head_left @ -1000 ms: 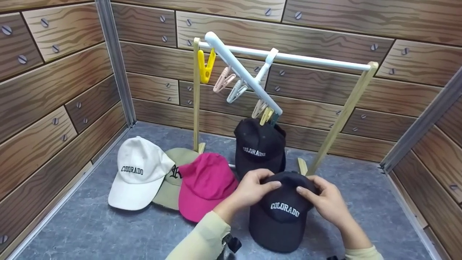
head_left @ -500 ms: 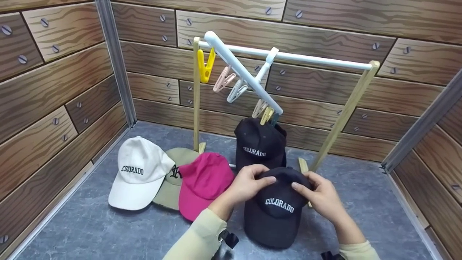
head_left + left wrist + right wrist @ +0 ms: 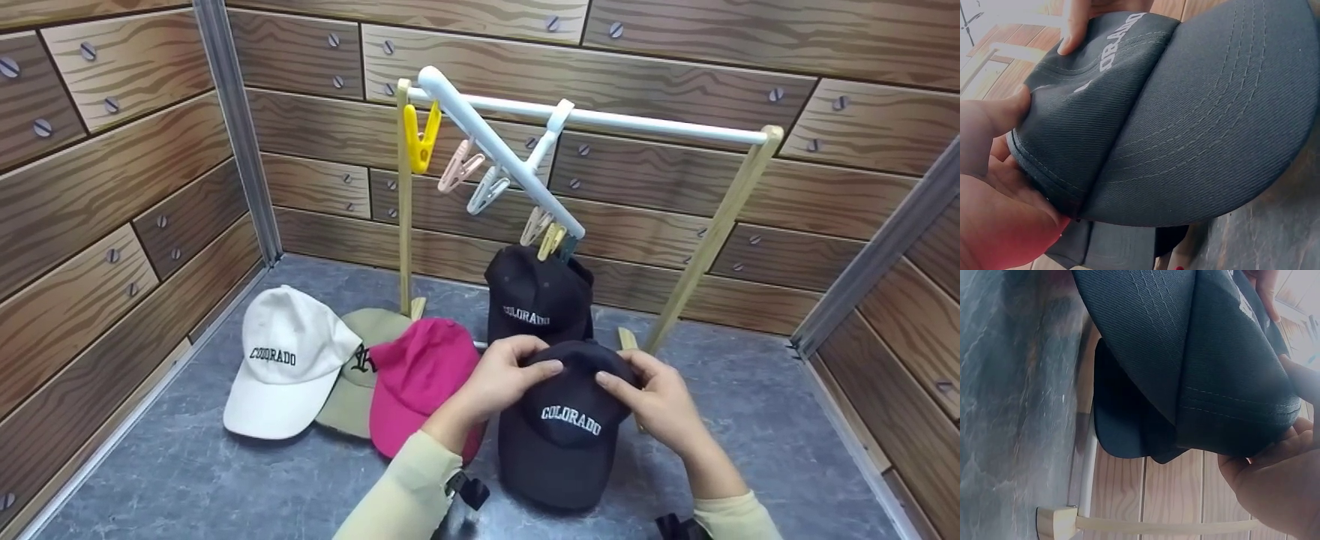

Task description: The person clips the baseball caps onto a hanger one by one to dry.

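Between both hands is a black baseball cap (image 3: 559,450) with white COLORADO lettering, its brim pointing down toward me. My left hand (image 3: 499,379) grips the crown's left side, thumb on the front and fingers behind. On the other side my right hand (image 3: 661,401) pinches the crown the same way; in the right wrist view its fingers (image 3: 1280,450) go under the cap's edge. Just behind, a second black COLORADO cap (image 3: 536,289) hangs from clothespins, the yellow clothespin (image 3: 551,241) at its top. The held cap partly covers that cap's lower part in the head view.
A white bar hanger (image 3: 495,142) with several clothespins hangs slanted on a wooden-legged rack (image 3: 667,127). To the left lie a white cap (image 3: 277,360), an olive cap (image 3: 349,405) and a magenta cap (image 3: 420,382), overlapping on the grey surface (image 3: 187,480). Wood-patterned walls surround it.
Both hands have shifted the held black cap slightly left and away from me, nearer the hanging black cap. The grip looks the same, and the other caps stay in place.
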A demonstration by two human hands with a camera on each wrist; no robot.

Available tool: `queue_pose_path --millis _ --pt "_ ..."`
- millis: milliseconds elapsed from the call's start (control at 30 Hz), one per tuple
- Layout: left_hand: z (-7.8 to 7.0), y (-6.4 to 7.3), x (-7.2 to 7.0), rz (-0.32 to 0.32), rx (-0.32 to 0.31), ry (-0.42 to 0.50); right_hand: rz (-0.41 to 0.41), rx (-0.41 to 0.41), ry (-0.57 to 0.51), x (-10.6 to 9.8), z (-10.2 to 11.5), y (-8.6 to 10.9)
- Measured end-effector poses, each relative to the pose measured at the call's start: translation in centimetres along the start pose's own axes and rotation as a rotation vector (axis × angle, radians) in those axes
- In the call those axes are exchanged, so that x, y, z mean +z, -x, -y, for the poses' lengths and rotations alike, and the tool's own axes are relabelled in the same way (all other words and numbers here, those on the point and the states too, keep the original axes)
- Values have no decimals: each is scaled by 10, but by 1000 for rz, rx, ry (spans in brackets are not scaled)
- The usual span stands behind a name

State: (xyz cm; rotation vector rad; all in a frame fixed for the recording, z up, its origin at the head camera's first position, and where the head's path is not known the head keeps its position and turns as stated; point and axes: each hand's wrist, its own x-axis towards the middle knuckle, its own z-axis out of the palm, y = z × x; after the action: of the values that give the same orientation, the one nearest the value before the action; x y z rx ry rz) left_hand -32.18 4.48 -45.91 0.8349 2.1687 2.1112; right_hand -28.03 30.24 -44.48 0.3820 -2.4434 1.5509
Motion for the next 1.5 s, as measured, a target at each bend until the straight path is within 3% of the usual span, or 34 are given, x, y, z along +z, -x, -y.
queue_pose_path --millis 267,900,1500 --pt "-4 0 -6 5 -22 12 -8 -14 -18 4 3 -3" --pt "-7 -1 -19 -10 0 29 -23 -49 -22 12 8 -9" --pt "-10 0 -29 -32 -10 52 11 -53 -85 19 11 -17"
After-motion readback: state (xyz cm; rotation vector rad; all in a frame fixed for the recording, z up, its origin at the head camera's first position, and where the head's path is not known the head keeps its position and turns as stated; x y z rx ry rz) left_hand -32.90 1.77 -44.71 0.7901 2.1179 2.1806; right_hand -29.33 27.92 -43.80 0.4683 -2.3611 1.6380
